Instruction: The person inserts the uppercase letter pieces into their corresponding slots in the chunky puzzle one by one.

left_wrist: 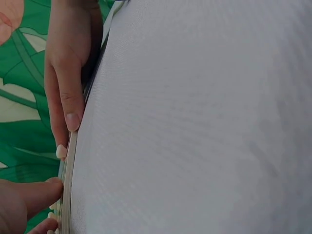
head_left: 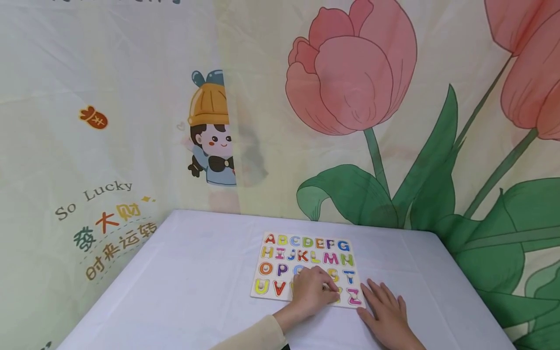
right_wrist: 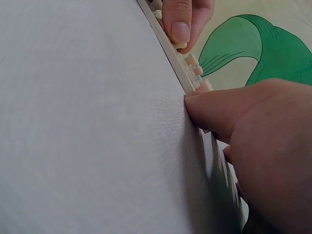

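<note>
A wooden alphabet puzzle board lies on the table, its colourful letter pieces bearing small knobs. My left hand is over its lower rows, hiding several letters. Thumb and index finger pinch the pale knob of a yellow letter piece, just left of the pink Z. My right hand rests at the board's near right corner, fingers extended along the right side. In the right wrist view, the right thumb touches the board's edge.
A white cloth covers the table. Behind it hangs a fabric backdrop printed with tulips, a cartoon child and lettering, meeting the table's far edge.
</note>
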A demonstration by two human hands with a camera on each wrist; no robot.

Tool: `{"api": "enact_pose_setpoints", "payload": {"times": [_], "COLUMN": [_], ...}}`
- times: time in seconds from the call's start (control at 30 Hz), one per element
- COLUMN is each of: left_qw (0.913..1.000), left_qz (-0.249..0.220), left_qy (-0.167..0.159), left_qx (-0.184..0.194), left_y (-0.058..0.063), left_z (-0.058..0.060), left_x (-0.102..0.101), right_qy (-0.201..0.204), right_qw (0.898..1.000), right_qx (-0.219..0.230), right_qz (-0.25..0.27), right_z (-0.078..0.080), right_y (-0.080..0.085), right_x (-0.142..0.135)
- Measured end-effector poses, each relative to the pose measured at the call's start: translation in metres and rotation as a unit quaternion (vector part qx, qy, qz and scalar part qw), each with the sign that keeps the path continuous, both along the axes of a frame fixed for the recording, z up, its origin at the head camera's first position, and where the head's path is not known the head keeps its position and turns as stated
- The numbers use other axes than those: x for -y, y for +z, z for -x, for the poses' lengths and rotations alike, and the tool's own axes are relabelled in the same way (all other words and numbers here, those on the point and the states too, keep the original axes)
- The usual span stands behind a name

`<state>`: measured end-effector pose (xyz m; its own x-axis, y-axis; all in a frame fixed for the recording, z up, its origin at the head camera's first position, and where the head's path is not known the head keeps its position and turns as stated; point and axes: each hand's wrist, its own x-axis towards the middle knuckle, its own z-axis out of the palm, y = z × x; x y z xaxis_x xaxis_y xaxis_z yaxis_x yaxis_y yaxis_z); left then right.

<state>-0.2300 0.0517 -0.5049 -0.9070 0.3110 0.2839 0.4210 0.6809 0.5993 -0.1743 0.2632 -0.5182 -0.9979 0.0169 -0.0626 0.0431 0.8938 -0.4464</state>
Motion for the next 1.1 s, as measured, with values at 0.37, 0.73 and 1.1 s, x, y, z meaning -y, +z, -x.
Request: {"api": "enact_pose_setpoints", "payload": {"times": [0.37,0.73,1.1], "left_qw": [0.9982,0.9999,0.9912], "left_qz": [0.012,0.005,0.043], "left_qy": [-0.05,0.003,0.108], "left_qx": [0.032,-0.011,-0.065], "left_y": [0.004,0.03,0.053], "left_z": [0.01,0.016,0.019], "left_x": [0.014,0.081,0.182], "right_qy": [-0.002,0.009,0.016], "right_qw": [1.0,1.0,0.994], "right_qx": [-0.009,-0.01,0.073], "right_qz": [0.0,0.019,0.085], "right_z": [0.0,0.002,-0.004], "right_y": [-0.002,-0.001,0.031], "right_x": [0.002,0.001,-0.037]}}
